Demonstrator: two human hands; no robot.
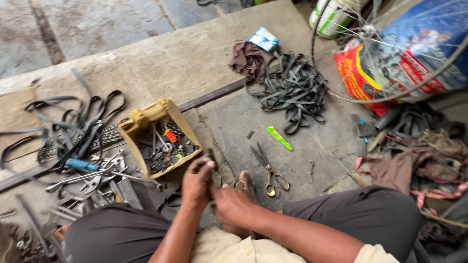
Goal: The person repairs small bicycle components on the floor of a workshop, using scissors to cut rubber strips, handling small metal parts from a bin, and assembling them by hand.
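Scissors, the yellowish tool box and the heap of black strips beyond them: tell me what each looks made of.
Scissors: metal, with dull grey blades and brass-coloured handle loops. Tool box: probably moulded plastic, a matt, grimy yellow-tan with rounded edges and a shaped handle. Black strips: likely rubber, lying limp, looped and matt dark grey.

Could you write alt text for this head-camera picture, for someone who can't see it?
A seated person's left hand and right hand meet over a small dark piece on a concrete floor. Nearby are scissors, a yellow tub of tools, spanners, rubber strips and a bicycle wheel.
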